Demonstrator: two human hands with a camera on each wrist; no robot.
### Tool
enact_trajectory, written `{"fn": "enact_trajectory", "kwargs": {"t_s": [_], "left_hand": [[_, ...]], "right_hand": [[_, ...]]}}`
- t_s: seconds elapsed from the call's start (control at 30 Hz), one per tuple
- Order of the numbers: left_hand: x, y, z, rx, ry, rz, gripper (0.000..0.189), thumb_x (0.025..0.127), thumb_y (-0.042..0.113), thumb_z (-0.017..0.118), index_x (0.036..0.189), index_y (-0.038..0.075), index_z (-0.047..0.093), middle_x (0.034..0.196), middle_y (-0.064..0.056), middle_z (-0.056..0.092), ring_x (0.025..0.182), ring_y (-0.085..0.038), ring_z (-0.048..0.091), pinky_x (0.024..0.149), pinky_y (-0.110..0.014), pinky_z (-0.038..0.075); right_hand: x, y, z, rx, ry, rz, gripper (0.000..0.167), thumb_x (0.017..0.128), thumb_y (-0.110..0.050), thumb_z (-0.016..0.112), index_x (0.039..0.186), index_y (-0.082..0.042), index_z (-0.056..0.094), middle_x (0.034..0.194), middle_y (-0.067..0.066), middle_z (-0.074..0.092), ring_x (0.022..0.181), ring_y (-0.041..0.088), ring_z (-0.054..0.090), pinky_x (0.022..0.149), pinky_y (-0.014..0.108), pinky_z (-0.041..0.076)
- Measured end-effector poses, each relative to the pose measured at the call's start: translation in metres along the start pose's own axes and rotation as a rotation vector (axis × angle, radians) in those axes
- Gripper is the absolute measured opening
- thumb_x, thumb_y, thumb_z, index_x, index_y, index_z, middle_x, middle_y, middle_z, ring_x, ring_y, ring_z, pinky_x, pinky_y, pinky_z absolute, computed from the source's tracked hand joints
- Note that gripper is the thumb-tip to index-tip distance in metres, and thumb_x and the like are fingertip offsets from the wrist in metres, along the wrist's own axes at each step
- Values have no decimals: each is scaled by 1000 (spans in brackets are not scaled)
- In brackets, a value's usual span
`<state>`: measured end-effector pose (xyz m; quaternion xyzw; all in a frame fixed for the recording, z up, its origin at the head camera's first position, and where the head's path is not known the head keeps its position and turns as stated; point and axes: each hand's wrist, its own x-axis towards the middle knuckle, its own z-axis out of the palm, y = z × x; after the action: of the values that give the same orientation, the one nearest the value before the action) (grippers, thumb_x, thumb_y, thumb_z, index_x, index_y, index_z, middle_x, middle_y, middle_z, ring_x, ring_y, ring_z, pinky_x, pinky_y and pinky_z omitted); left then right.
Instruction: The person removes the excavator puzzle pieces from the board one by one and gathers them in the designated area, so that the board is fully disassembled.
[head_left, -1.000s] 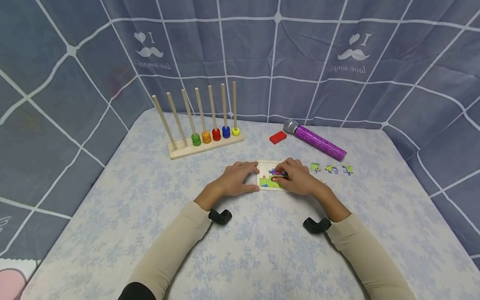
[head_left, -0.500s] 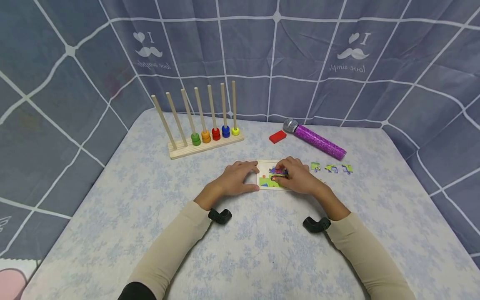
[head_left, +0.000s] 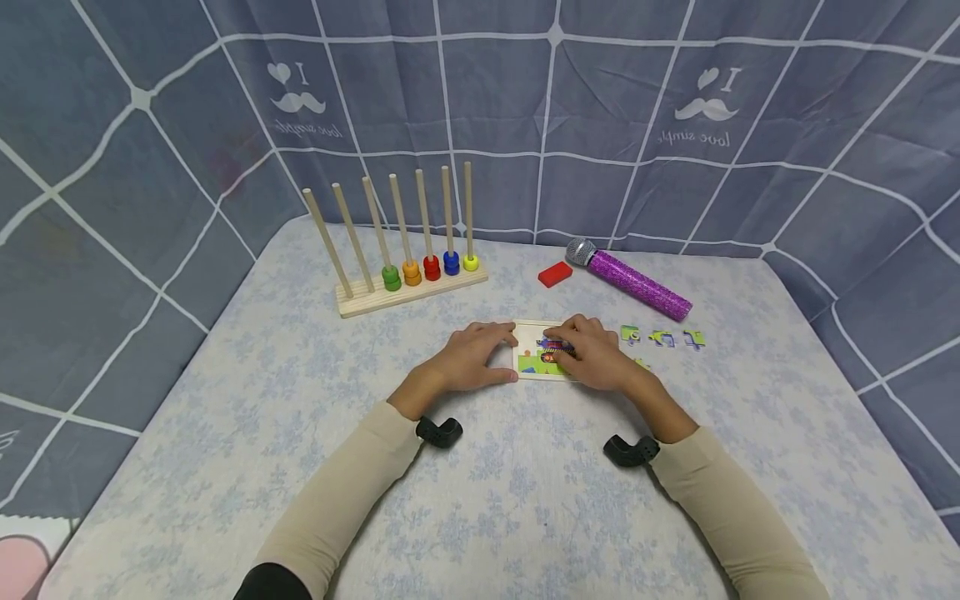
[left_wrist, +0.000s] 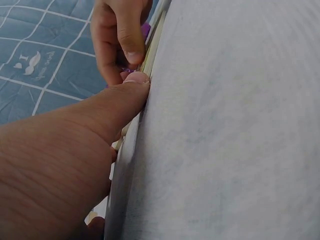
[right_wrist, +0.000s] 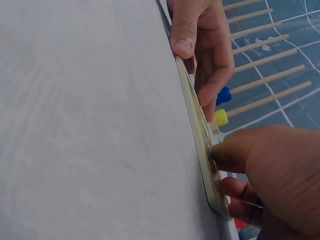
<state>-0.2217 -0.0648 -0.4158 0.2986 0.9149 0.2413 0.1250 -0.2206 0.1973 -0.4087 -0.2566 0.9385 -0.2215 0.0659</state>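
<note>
A shallow wooden puzzle tray (head_left: 528, 328) lies on the table in front of me, its lower part filled with green picture pieces. My left hand (head_left: 474, 358) holds the tray's left end, thumb at the near corner and fingers at the far corner. Over the tray's right part, the thumb and forefinger of my right hand (head_left: 597, 354) hold a colourful puzzle piece (head_left: 556, 344) down in the picture. That hand hides the tray's right end. The right wrist view shows the tray (right_wrist: 194, 117) edge-on, with right fingertips at its surface.
Three loose puzzle pieces (head_left: 662, 338) lie in a row right of the tray, and another shows partly beside my right hand. Behind stand a wooden peg rack (head_left: 414, 293) with coloured rings, a red block (head_left: 555, 274) and a purple glitter microphone (head_left: 637, 284).
The puzzle piece under my right fingers, earlier tilted with a dark striped edge showing, now lies flatter in the tray. My right fingers shifted slightly; my left hand stayed put.
</note>
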Motion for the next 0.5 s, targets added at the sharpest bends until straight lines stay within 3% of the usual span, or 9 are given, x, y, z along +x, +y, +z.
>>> {"fn": "enact_trajectory", "kwargs": {"t_s": [0.23,0.5], "left_hand": [[0,0,-1,-9,-7,11,54,96,45,69,141,19,53,163,-2,32,146,-29,29,111,-56,26],[1,-2,0,-11,-7,14,55,96,46,69,141,19,53,163,-3,31,146,-30,29,111,-57,26]], "right_hand": [[-1,0,1,7,6,-6,38,102,-19,60,140,-13,60,123,12,52,106,34,44,84,58,30],[0,1,4,55,9,19,48,97,-17,58,145,-13,56,120,11,50,105,35,41,83,58,25]]}}
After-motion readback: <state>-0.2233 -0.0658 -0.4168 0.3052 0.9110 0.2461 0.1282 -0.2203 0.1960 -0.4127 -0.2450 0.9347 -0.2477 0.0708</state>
